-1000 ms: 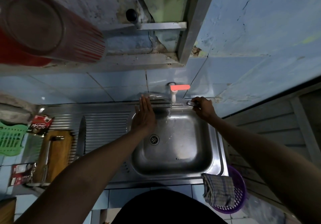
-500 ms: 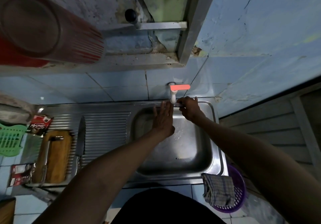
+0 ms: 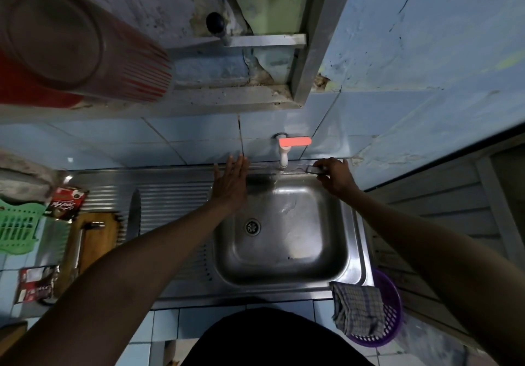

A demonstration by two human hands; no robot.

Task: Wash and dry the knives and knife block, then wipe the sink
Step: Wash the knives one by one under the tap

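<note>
Dim kitchen, blue tiled wall, steel sink (image 3: pixel 352 255) sunk in table. Near right corner of sink: checked cloth (image 3: pixel 358 310) draped over edge, purple basket (image 3: pixel 393 328) just beside. Left on drainboard: big knife (image 3: pixel 134 213) lying flat, wooden knife block (image 3: pixel 93 240) beside it, green basket (image 3: pixel 17 228) at far left edge. Left hand (image 3: pixel 230 185) flat, fingers straight, grip wide, over sink's far left corner. Right hand (image 3: pixel 333 174) pinching small clear thing at far rim, can't tell what. Tap (image 3: pixel 287 149) with orange handle on wall, water running.
</note>
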